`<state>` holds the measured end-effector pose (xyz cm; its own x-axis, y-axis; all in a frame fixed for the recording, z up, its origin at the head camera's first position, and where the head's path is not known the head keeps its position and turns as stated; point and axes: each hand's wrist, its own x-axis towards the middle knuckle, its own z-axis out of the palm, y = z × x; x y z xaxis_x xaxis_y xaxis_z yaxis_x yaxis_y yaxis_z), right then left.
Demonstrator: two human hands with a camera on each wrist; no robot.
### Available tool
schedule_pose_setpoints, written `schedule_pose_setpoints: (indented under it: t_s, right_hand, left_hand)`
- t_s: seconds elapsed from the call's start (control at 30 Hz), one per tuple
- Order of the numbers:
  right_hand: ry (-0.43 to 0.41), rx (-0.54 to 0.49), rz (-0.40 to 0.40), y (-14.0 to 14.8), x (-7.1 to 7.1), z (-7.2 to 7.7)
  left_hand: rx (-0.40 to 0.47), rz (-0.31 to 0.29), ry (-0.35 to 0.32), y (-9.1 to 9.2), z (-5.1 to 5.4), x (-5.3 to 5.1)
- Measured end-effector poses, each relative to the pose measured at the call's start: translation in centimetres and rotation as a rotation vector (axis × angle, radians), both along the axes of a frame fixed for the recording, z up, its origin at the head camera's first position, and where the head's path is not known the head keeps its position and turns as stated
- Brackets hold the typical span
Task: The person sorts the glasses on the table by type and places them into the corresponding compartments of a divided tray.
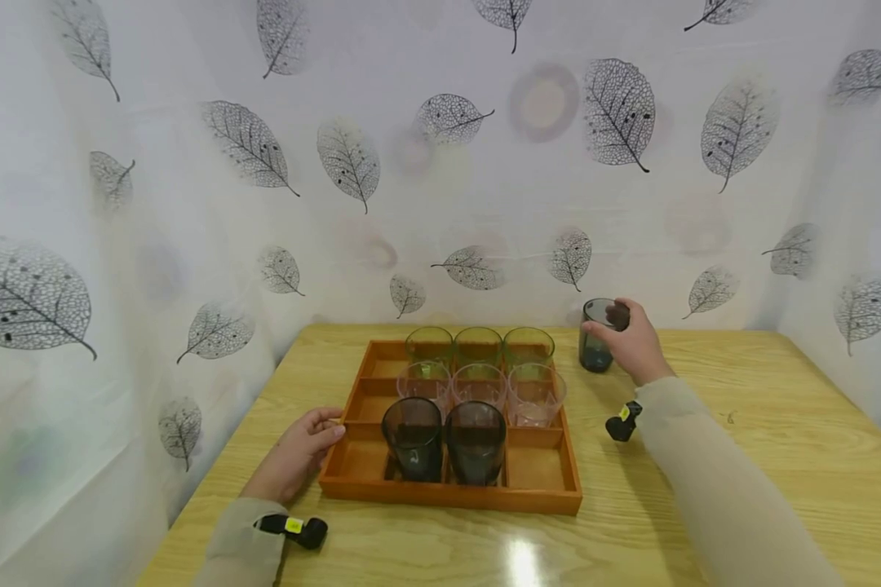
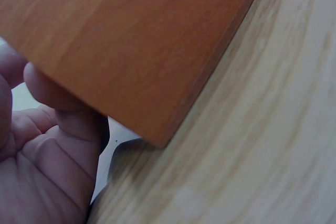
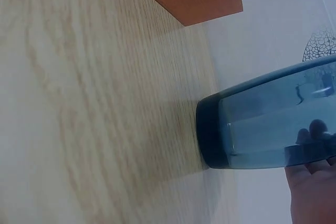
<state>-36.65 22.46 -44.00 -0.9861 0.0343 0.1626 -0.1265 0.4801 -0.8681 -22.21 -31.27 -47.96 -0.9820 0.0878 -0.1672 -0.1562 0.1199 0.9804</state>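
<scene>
My right hand [image 1: 635,346] grips a dark blue-grey glass [image 1: 595,359] near its rim, with the thumb on the near side. The glass is upright behind and right of the wooden tray [image 1: 451,493]. In the right wrist view, fingertips show through the clear wall of the glass [image 3: 262,124]; whether its thick base touches the table, I cannot tell. At the tray's left side, my left hand [image 1: 301,452] touches the rim with thumb and fingertips. Two dark glasses, the left one [image 1: 413,444] and the right one [image 1: 475,444], stand in the tray's front row.
Three clear pinkish glasses [image 1: 536,399] fill the tray's middle row, and three green-tinted glasses [image 1: 529,349] its back row. The light wooden table [image 1: 741,456] ends at a leaf-patterned curtain [image 1: 484,204]. Each wrist wears a small black camera.
</scene>
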Motion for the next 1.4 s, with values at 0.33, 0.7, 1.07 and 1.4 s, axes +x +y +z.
schedule_pose_setpoints:
  t_s: [0.33, 0.7, 1.07, 1.4]
  right_hand:
    - [-0.006, 0.008, 0.058, 0.4, 1.9, -0.3]
    - [-0.036, 0.053, 0.067, 0.8, 4.1, 0.1]
    - [-0.032, 0.057, 0.091, 0.5, 6.1, 0.6]
    - [-0.025, 0.067, 0.110, 0.3, 8.1, 1.3]
  left_hand:
    - [-0.017, -0.003, 0.015, -0.1, 0.1, -0.1]
    - [-0.024, -0.023, 0.016, -0.1, -0.1, -0.2]
    - [-0.004, -0.008, 0.017, -0.1, 0.1, -0.2]
    - [-0.006, -0.013, 0.014, 0.0, 0.2, 0.1]
